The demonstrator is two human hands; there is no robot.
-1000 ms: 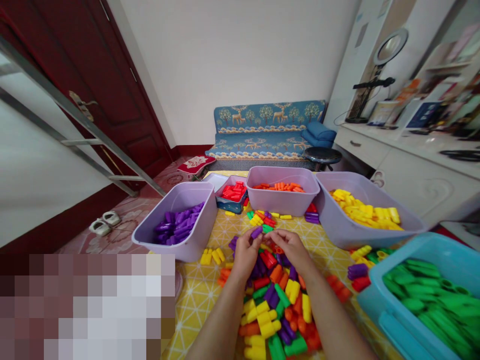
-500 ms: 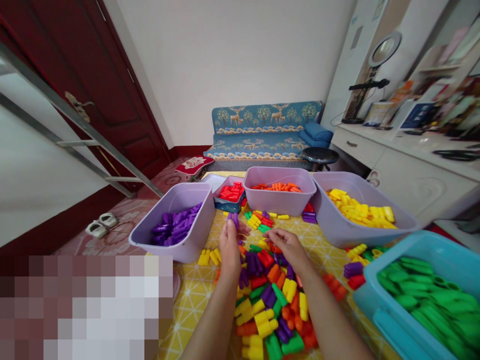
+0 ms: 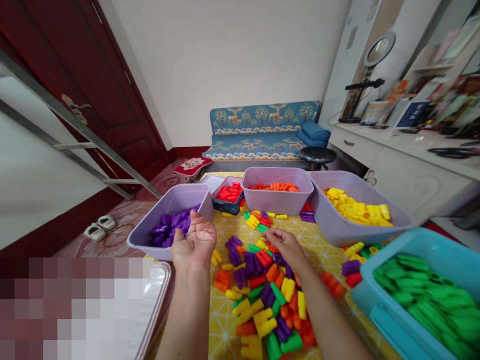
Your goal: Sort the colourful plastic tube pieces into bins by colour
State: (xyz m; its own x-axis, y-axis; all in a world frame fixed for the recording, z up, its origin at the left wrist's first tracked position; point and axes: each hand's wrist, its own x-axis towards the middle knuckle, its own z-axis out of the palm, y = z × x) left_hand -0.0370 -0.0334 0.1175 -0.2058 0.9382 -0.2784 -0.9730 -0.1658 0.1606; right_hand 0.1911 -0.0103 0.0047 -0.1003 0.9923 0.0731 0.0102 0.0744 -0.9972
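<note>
While blocks [image 3: 265,324] litter yellow cloth [image 3: 223,327], a sofa [image 3: 258,141] stands beyond.

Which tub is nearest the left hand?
The lilac tub holding purple blocks, leftmost of the tubs: the left hand overlaps its right side in view, while the other tubs stand farther off.

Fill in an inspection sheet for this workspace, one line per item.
Surface: yellow patterned tablecloth.
Job's things: mixed pile of plastic pieces; lilac bins hold purple pieces, orange pieces and yellow pieces; small box, red pieces; teal bin, green pieces.
Clutter: loose pieces beside the teal bin.
Grips: left grip open, palm up, near the purple pieces, nothing seen in it; right grip at the pile's far side, contents unclear.
Cables: thin cord near the ring light.
Surroundings: sofa, stool, ladder, door.
</note>
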